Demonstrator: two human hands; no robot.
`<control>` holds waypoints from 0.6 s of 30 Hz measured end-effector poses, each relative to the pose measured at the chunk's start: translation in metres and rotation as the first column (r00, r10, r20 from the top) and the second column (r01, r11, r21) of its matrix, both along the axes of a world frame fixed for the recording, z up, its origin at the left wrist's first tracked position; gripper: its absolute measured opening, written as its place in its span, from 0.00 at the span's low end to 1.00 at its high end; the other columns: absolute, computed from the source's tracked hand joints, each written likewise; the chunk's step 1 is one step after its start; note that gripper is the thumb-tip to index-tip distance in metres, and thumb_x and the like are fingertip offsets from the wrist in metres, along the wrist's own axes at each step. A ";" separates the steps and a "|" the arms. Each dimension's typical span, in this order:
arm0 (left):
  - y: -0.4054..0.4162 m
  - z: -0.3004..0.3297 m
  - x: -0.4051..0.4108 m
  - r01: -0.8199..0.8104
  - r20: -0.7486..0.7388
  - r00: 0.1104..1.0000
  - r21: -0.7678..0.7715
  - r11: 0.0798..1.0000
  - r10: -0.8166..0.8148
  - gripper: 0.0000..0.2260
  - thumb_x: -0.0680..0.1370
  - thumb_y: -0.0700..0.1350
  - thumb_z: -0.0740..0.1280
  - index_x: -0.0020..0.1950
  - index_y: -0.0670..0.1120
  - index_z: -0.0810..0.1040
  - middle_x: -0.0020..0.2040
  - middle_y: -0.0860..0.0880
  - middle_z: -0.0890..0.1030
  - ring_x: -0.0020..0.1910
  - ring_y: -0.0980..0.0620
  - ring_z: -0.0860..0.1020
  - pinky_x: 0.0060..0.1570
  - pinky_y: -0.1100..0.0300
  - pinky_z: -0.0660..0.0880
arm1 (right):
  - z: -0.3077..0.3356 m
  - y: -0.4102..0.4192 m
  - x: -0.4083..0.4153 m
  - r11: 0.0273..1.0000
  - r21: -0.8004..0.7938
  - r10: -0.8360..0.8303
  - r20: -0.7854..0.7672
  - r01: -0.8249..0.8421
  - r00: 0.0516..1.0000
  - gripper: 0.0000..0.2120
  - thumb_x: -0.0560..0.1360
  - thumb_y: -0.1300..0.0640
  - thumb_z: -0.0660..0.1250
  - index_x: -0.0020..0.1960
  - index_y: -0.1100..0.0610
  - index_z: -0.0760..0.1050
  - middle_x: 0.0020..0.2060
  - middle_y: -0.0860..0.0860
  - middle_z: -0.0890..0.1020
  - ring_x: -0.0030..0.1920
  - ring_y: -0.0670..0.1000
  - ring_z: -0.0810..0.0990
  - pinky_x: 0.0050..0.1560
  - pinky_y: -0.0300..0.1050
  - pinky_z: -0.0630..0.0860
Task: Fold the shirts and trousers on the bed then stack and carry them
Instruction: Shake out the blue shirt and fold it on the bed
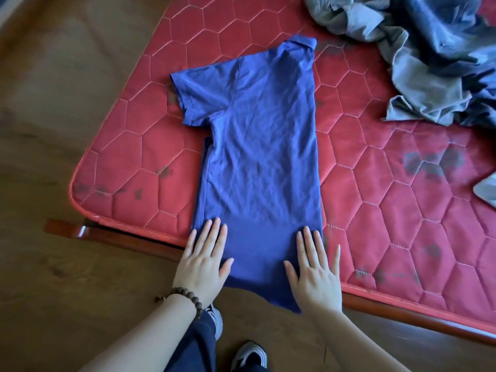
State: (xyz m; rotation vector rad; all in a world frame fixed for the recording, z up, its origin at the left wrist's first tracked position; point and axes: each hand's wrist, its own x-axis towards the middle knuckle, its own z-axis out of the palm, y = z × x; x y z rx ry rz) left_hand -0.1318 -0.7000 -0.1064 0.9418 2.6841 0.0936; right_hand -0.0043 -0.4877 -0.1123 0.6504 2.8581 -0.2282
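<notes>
A blue polo shirt lies folded in half lengthwise on the red quilted mattress, collar at the far end and one short sleeve sticking out to the left. Its hem hangs slightly over the near edge of the bed. My left hand rests flat on the hem's left corner, fingers straight. On the hem's right corner my right hand lies flat too, fingers spread, with the little finger on the mattress. A heap of unfolded grey and dark blue clothes sits at the far right of the bed.
The wooden bed frame juts out under the mattress's near left corner. Wooden floor lies to the left and in front. My legs and dark shoes stand close to the bed. Another grey cloth pokes in at the right edge.
</notes>
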 end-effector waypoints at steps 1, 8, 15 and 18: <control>0.002 0.002 -0.005 -0.007 0.011 1.000 0.004 1.000 0.007 0.30 0.76 0.55 0.53 0.73 0.39 0.66 0.75 0.42 0.63 0.74 0.45 0.63 0.72 0.45 0.60 | 0.003 -0.002 -0.006 1.000 -0.008 -0.017 -0.009 0.017 1.000 0.32 0.78 0.42 0.51 0.76 0.58 0.59 0.76 0.51 0.59 0.76 0.53 0.55 0.74 0.62 0.48; 0.017 0.019 -0.101 -0.083 -0.044 0.995 0.079 0.993 0.086 0.30 0.79 0.53 0.62 0.75 0.39 0.61 0.77 0.40 0.58 0.76 0.41 0.58 0.72 0.44 0.59 | 0.028 -0.001 -0.107 0.993 -0.103 0.042 -0.071 -0.050 0.997 0.29 0.80 0.45 0.51 0.77 0.55 0.52 0.77 0.53 0.51 0.77 0.53 0.48 0.75 0.61 0.45; 0.043 0.025 -0.226 -0.278 0.024 0.960 0.196 0.941 0.278 0.35 0.79 0.58 0.56 0.78 0.40 0.48 0.78 0.38 0.50 0.78 0.42 0.48 0.76 0.49 0.48 | 0.040 0.010 -0.278 0.973 -0.120 0.193 -0.056 -0.198 0.980 0.28 0.82 0.45 0.49 0.77 0.45 0.39 0.76 0.49 0.37 0.76 0.50 0.36 0.76 0.57 0.39; 0.054 0.021 -0.261 -0.317 0.039 0.947 0.244 0.917 0.317 0.39 0.78 0.63 0.54 0.78 0.40 0.46 0.78 0.37 0.51 0.78 0.43 0.48 0.76 0.51 0.47 | 0.040 0.019 -0.348 0.962 -0.092 0.257 0.002 -0.255 0.966 0.29 0.82 0.45 0.49 0.77 0.45 0.36 0.77 0.49 0.37 0.76 0.49 0.35 0.76 0.55 0.39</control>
